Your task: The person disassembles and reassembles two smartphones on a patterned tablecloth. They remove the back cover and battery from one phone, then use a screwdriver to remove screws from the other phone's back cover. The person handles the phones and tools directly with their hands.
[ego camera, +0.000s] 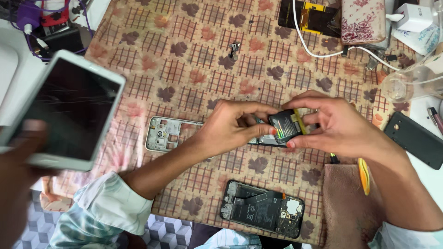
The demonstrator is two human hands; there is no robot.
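Both hands meet over the leaf-patterned cloth. Right hand pinches a dark phone battery, thumb below, fingers on top; its far edge hidden by fingers. Left hand grips the battery's near end, thumb tip on it, and covers most of the silver phone frame lying beneath. Opened phone lies nearer. Another person's blurred hand holds a white phone, partly cut off.
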